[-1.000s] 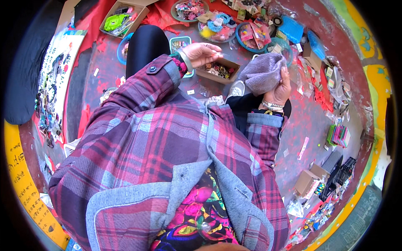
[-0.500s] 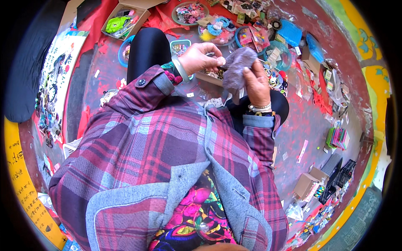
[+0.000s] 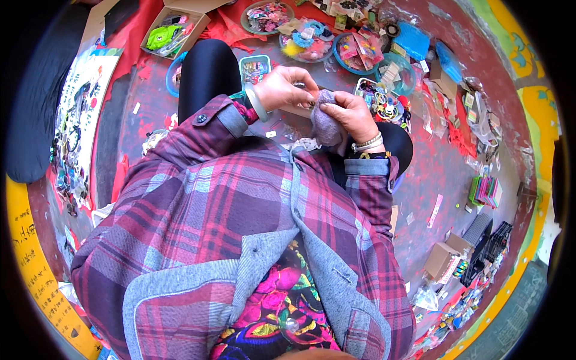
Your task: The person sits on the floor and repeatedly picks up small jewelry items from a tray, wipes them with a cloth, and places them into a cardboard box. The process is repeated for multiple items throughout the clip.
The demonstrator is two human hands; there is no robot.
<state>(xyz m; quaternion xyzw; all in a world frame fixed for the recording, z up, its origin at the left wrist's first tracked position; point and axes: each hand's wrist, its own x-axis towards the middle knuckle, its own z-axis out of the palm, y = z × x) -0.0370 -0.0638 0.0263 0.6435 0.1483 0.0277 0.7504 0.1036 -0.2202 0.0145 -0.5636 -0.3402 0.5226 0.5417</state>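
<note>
My right hand [image 3: 354, 117] grips a soft, fuzzy grey-purple piece of cloth [image 3: 327, 127], thumb on top, with the lower end hanging toward my lap. Whether it is a headband, a scrunchie or something else I cannot tell. My left hand [image 3: 284, 89] is closed in a pinch right at the cloth's upper left edge. Whatever lies between those fingertips is too small to make out. Both hands meet above my knees, and behind them a cardboard box is mostly hidden.
Beyond my knees stand a small pale-rimmed tray [image 3: 255, 71], a tray of hair ties [image 3: 384, 102] and round basins of trinkets [image 3: 267, 18]. An open carton [image 3: 195, 33] is at the far left. Colourful thin cases [image 3: 485, 192] and a brown box [image 3: 440, 260] lie right.
The right hand has turned and drawn the cloth left and down, bunching it against the left fingertips. The small pale pink thing seen earlier in the left pinch is hidden now.
</note>
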